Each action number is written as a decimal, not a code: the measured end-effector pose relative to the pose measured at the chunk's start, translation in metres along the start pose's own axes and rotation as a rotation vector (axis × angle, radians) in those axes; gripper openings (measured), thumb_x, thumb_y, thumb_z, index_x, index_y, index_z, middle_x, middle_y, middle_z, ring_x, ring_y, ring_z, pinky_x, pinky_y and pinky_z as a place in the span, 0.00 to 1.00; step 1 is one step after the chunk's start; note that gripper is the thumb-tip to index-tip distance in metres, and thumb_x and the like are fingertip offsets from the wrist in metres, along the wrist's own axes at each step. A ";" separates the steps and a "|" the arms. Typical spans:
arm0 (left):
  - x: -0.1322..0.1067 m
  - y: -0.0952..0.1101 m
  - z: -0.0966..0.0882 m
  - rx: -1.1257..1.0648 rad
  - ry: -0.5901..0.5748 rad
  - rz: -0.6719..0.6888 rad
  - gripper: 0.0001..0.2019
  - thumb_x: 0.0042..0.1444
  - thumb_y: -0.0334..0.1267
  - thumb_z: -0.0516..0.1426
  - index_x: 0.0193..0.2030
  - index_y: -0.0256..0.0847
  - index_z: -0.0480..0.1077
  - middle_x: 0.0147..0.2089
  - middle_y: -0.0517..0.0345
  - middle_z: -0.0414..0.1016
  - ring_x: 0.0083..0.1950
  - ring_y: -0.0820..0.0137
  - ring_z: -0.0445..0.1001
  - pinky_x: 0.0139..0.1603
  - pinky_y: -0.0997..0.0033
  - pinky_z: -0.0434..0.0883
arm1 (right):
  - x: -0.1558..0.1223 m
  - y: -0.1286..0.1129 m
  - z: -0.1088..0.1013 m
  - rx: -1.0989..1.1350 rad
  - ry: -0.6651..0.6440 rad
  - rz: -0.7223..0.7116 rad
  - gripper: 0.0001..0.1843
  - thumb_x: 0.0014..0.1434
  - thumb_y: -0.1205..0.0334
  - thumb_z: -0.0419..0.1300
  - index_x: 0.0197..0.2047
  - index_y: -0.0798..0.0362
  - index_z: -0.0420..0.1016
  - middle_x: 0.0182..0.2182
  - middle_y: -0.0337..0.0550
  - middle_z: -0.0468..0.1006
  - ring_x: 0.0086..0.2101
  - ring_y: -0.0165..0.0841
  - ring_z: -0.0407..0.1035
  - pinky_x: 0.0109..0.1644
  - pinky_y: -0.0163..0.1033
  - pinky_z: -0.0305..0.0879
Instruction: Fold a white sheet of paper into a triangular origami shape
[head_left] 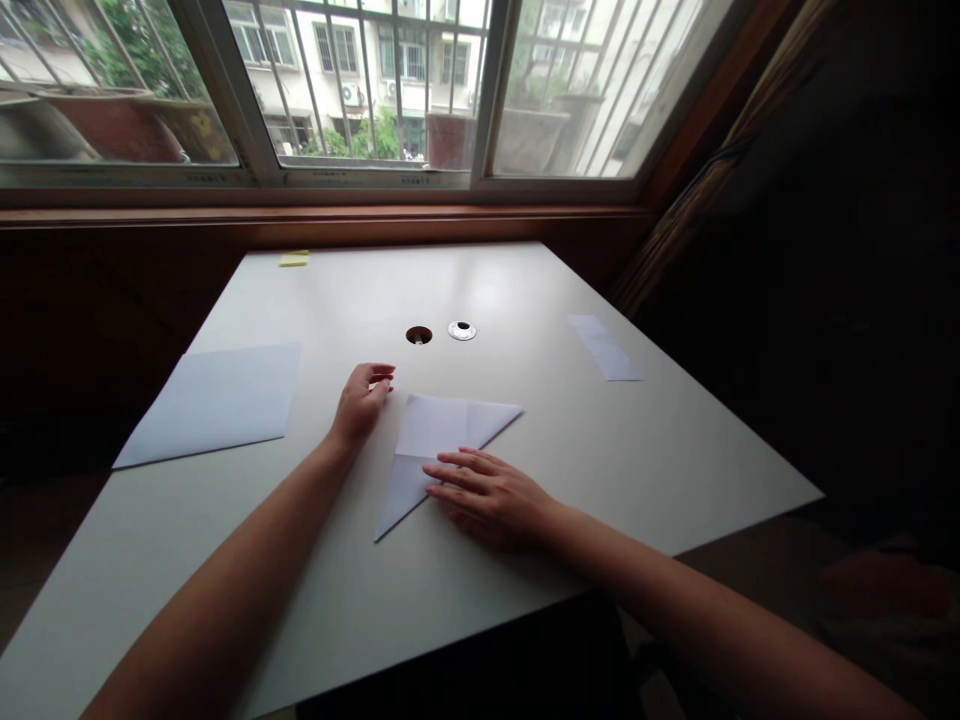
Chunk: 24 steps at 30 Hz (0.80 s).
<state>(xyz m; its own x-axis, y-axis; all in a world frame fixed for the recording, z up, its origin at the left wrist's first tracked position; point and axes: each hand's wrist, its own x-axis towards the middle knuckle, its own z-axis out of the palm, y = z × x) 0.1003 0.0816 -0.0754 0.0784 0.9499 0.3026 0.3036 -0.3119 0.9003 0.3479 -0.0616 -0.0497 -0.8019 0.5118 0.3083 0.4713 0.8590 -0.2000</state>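
A sheet of white paper (pixel 435 430), folded into a triangle with crease lines across it, lies on the white table in front of me. Across its long slanted edge rests my right hand (pixel 487 495), fingers stretched out and apart over the paper. My left hand (pixel 365 400) is just left of the paper's upper corner, its side on the tabletop and its fingers loosely bent. Nothing shows in the left hand, and a small gap parts it from the paper.
At the left edge of the table (pixel 720 450) lies a stack of white paper (pixel 217 405). A narrow paper strip (pixel 606 348) is at the right. Farther back are a round cable hole (pixel 418 336), its metal ring cover (pixel 462 331) and a yellow sticky pad (pixel 294 258). A barred window stands behind.
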 end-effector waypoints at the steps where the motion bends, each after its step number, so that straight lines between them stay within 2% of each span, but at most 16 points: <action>1: 0.002 -0.003 -0.001 -0.040 0.030 -0.022 0.12 0.59 0.36 0.52 0.48 0.37 0.69 0.48 0.49 0.74 0.50 0.63 0.75 0.48 0.60 0.76 | 0.000 0.002 -0.001 -0.005 0.002 0.004 0.26 0.66 0.60 0.55 0.66 0.51 0.63 0.64 0.48 0.66 0.66 0.39 0.54 0.69 0.52 0.53; 3: 0.004 -0.005 -0.003 -0.042 0.061 -0.032 0.11 0.58 0.35 0.52 0.46 0.37 0.70 0.47 0.49 0.74 0.49 0.63 0.76 0.48 0.60 0.76 | 0.001 0.005 -0.001 -0.011 0.005 0.016 0.26 0.66 0.59 0.56 0.66 0.50 0.63 0.64 0.48 0.66 0.66 0.39 0.54 0.70 0.53 0.52; 6: 0.002 0.001 -0.003 0.098 0.055 0.031 0.11 0.58 0.35 0.53 0.45 0.39 0.71 0.47 0.51 0.74 0.48 0.64 0.75 0.49 0.59 0.75 | 0.001 0.012 0.000 -0.014 0.006 0.036 0.26 0.65 0.59 0.57 0.66 0.49 0.64 0.65 0.47 0.65 0.66 0.40 0.55 0.70 0.54 0.51; 10: 0.000 0.010 -0.002 0.278 -0.091 0.136 0.11 0.61 0.38 0.53 0.45 0.40 0.74 0.45 0.52 0.73 0.46 0.64 0.74 0.48 0.61 0.74 | 0.002 0.019 0.002 -0.015 -0.004 0.067 0.25 0.66 0.58 0.55 0.65 0.48 0.64 0.65 0.46 0.65 0.65 0.40 0.55 0.70 0.55 0.50; 12: -0.001 0.012 -0.001 0.398 -0.153 0.174 0.11 0.61 0.39 0.54 0.45 0.42 0.76 0.43 0.53 0.73 0.46 0.63 0.72 0.52 0.57 0.72 | 0.002 0.021 0.003 -0.012 -0.003 0.074 0.25 0.66 0.58 0.56 0.65 0.48 0.65 0.64 0.46 0.66 0.65 0.40 0.56 0.70 0.55 0.50; 15: -0.002 0.010 0.001 0.548 -0.186 0.237 0.11 0.60 0.41 0.56 0.45 0.45 0.77 0.44 0.52 0.72 0.49 0.59 0.68 0.58 0.52 0.67 | 0.002 0.023 0.004 -0.005 0.008 0.074 0.24 0.65 0.58 0.57 0.64 0.47 0.66 0.63 0.46 0.68 0.65 0.40 0.57 0.69 0.55 0.51; 19: -0.005 0.007 0.003 0.607 -0.221 0.286 0.11 0.58 0.45 0.59 0.44 0.47 0.77 0.46 0.52 0.69 0.51 0.58 0.65 0.57 0.53 0.66 | 0.003 0.022 0.002 0.005 0.012 0.079 0.23 0.65 0.58 0.56 0.63 0.48 0.68 0.62 0.45 0.69 0.64 0.40 0.57 0.69 0.54 0.51; 24: -0.004 0.006 0.003 0.631 -0.242 0.284 0.11 0.55 0.46 0.62 0.41 0.45 0.75 0.46 0.52 0.68 0.50 0.57 0.65 0.55 0.53 0.67 | 0.003 0.025 0.003 0.022 0.014 0.091 0.22 0.66 0.58 0.55 0.62 0.49 0.68 0.62 0.45 0.69 0.64 0.39 0.58 0.70 0.53 0.51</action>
<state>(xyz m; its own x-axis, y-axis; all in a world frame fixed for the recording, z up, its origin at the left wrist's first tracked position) 0.1049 0.0756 -0.0722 0.4207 0.8351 0.3544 0.7238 -0.5445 0.4238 0.3566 -0.0388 -0.0564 -0.7510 0.5877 0.3010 0.5333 0.8087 -0.2483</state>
